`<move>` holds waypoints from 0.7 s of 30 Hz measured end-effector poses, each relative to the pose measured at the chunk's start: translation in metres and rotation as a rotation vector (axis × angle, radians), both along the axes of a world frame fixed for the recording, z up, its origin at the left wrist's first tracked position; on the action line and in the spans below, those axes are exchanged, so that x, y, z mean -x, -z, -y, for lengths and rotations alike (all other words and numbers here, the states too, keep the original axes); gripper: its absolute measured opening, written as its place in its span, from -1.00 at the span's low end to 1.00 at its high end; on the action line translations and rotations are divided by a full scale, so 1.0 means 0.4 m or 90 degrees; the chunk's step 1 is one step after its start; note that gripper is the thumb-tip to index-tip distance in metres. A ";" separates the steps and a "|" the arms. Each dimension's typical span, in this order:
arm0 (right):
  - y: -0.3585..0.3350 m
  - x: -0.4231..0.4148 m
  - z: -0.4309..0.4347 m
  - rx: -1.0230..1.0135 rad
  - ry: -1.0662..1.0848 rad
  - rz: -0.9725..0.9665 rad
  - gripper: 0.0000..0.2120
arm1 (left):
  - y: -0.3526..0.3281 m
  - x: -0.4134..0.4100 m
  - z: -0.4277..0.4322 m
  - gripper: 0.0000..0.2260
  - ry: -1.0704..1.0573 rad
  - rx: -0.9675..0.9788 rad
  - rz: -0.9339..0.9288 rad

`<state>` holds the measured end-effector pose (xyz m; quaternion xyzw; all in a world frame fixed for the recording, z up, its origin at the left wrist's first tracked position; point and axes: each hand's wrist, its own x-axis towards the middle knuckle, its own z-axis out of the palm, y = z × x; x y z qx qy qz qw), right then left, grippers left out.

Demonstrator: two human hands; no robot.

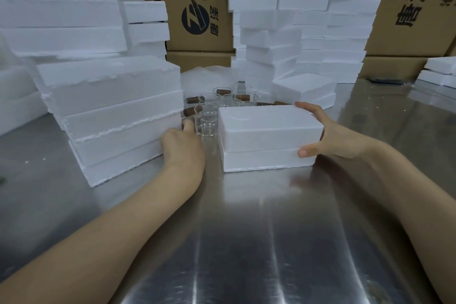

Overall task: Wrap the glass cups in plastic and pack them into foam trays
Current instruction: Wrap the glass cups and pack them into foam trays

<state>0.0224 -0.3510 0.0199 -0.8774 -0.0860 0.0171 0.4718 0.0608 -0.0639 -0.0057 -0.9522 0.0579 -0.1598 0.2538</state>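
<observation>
A closed white foam box (269,136), made of two tray halves stacked, stands on the steel table (246,229). My right hand (343,136) grips its right end, fingers over the top far edge and thumb on the near side. Left of the box stands a clear glass cup (206,121). Several more glass cups with brown wooden handles (223,97) cluster behind it. My left hand (182,148) lies between that cup and a stack of closed foam boxes (118,116); one finger points up by the cup, the others are hidden. A heap of clear plastic (209,76) lies behind the cups.
Tall piles of foam trays (296,20) rise at the back right and back left. Cardboard cartons (197,7) stand behind them. Another foam box pair (306,89) sits just behind my right hand. More foam pieces (439,71) lie at the far right.
</observation>
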 end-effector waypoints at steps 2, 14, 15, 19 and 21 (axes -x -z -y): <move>0.000 -0.001 0.001 0.011 0.004 0.005 0.04 | -0.002 -0.006 -0.009 -0.66 -0.041 0.002 -0.051; -0.041 0.006 -0.043 -0.051 0.059 0.164 -0.10 | -0.048 0.004 -0.073 -0.65 -0.124 0.163 -0.159; -0.057 0.005 -0.066 -0.070 0.063 0.193 -0.11 | -0.049 0.008 -0.076 -0.66 -0.114 0.171 -0.154; -0.173 -0.029 -0.202 -0.157 -0.011 0.272 -0.04 | -0.052 0.030 -0.063 -0.81 0.070 0.251 -0.025; -0.245 -0.068 -0.283 -0.142 -0.062 0.293 -0.04 | -0.064 0.044 -0.049 -0.87 0.250 0.332 0.039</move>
